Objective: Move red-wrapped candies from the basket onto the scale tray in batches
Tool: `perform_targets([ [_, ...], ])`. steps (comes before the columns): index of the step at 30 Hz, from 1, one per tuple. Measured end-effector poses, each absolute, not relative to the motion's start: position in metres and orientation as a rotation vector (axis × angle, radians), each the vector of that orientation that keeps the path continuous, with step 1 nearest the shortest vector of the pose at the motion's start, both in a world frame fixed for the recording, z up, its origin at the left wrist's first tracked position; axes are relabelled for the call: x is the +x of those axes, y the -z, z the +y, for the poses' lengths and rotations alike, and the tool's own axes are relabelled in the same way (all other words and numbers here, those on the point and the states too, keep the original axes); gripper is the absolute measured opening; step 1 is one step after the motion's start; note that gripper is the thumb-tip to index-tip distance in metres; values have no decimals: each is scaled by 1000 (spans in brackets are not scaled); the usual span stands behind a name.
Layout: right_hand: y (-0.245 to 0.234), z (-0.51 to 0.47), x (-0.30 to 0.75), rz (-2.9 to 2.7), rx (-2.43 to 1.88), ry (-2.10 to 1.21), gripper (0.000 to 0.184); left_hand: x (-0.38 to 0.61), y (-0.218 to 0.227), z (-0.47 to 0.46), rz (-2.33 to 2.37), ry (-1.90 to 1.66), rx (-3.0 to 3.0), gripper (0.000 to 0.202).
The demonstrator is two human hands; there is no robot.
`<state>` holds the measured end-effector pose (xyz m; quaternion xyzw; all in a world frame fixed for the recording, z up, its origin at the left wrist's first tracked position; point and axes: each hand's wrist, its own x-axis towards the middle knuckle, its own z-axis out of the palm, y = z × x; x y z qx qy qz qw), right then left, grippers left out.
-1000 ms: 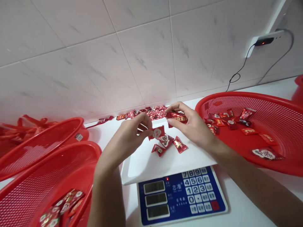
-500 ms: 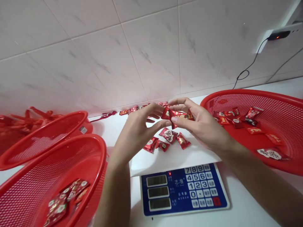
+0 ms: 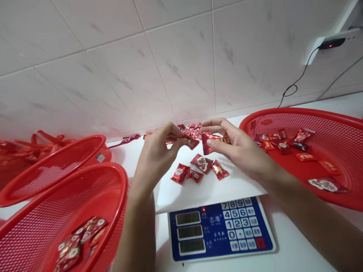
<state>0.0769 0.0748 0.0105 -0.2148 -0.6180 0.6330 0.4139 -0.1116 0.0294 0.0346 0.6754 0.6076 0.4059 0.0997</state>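
Above the white pan (image 3: 176, 198) of a digital scale (image 3: 221, 228), my left hand (image 3: 164, 151) pinches a small red wrapped candy (image 3: 192, 142) between thumb and fingers. My right hand (image 3: 235, 147) is closed around more red wrapped candies (image 3: 208, 143), one held under the thumb and another partly hidden by the fingers. Below both hands, several wrapped candies lie on the pan, among them a dark red one with a white label (image 3: 202, 163) and a red and gold one (image 3: 219, 170). The scale's displays are lit but hard to read.
Two red mesh baskets (image 3: 124, 185) stand at the left, the nearer with several packets inside. Another red basket (image 3: 300, 110) with scattered candies is at the right. More candies (image 3: 193, 130) lie by the tiled wall. A black cable (image 3: 300, 77) hangs from a socket at upper right.
My left hand has moved slightly left, away from my right hand, with a small candy now pinched in it. The right hand keeps its candies and has hardly moved.
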Motion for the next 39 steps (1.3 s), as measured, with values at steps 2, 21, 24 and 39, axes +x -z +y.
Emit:
perform_targets([
  [2, -11, 76, 76, -1504, -559, -1616, 28, -117, -31, 33, 2061, -903, 2045, 11],
  [21, -16, 71, 76, -1320, -471, -1788, 24, -92, -46, 7, 1654, -947, 2499, 29],
  [24, -17, 70, 78, -1349, -409, -1830, 19, -85, -46, 2, 1685, -912, 2617, 31],
  [39, -10, 74, 78, -1956, -596, -1076, 14, -103, -51, 5, 1782, -730, 2483, 14],
])
